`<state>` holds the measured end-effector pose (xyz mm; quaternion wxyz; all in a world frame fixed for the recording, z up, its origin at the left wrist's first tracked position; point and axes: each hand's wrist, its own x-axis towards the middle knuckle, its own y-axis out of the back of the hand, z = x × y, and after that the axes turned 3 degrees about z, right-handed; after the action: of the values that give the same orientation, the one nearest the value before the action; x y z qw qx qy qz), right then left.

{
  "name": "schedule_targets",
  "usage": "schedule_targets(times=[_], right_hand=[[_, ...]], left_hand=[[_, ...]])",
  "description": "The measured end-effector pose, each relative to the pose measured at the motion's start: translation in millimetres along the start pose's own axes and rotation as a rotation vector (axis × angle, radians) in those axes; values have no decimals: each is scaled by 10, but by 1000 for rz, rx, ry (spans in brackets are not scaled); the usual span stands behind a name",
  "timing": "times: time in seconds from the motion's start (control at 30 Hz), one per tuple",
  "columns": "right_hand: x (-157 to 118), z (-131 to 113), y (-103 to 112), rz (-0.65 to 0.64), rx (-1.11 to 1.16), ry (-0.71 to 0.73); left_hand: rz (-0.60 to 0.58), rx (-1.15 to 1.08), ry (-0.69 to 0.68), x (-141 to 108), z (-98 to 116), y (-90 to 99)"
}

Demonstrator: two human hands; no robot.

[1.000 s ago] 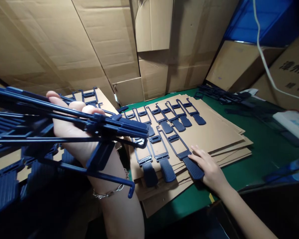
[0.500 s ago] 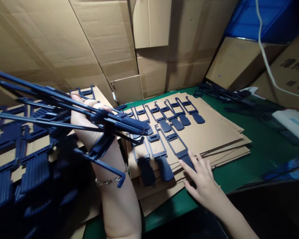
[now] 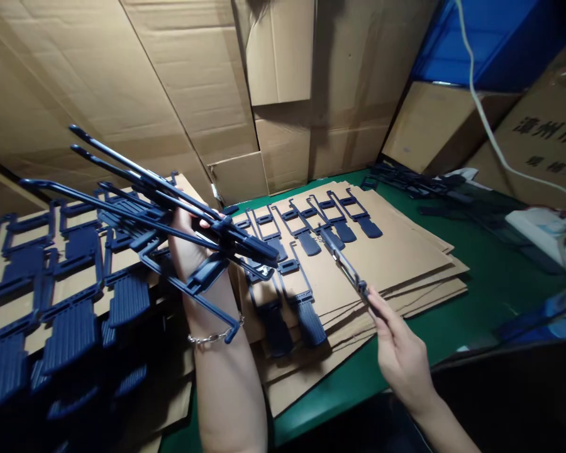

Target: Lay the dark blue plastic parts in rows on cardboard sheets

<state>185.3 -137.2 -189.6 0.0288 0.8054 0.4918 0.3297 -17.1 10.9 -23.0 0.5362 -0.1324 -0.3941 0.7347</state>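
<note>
A bundle of dark blue plastic frames (image 3: 193, 233), long-legged and with ribbed paddle ends, is gripped in my left hand (image 3: 188, 251), partly hidden behind them. My right hand (image 3: 400, 352) pinches one dark blue plastic frame (image 3: 344, 264) by its paddle end, lifted and turned edge-on above the cardboard. Matching frames lie flat in rows on stacked cardboard sheets (image 3: 415, 258); the nearest is a frame with a ribbed paddle (image 3: 311, 322) left of my right hand.
More dark blue frames (image 3: 70, 333) cover cardboard at the left. Cardboard boxes (image 3: 193, 75) wall the back. On the green table (image 3: 490, 251), a dark heap of parts (image 3: 419, 185) and a white power strip (image 3: 538, 229) lie right, beneath a hanging cable (image 3: 493, 129).
My right hand has closed on the frame it was touching and raised it off the cardboard, tilting it on edge. The bundle in my left hand has swung slightly right.
</note>
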Motion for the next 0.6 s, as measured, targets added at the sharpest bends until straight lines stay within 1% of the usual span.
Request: schedule_targets(times=[0.07, 0.1, 0.17, 0.2, 0.27, 0.4, 0.5, 0.6], right_hand=[[-4, -87, -42, 165, 300, -285], [-2, -128, -65, 221, 470, -416], [5, -200, -111, 270, 770, -630], [6, -228, -131, 276, 877, -711], [2, -268, -166, 287, 1012, -830], [-15, -297, -210, 332, 1098, -908], [-11, -305, -239, 299, 1119, -942], [-9, -325, -263, 257, 1102, -922]], left_hand=[[-33, -78, 6, 3, -12, 14], [-38, -92, 23, 12, -15, 25], [-41, -80, 10, 41, -21, 51], [-42, -57, -6, 58, -25, 64], [-53, -34, -20, 87, -31, 82], [-43, -79, -13, 96, -24, 65], [-37, -51, -26, 63, -9, 27], [-102, -79, 14, 24, -2, -4]])
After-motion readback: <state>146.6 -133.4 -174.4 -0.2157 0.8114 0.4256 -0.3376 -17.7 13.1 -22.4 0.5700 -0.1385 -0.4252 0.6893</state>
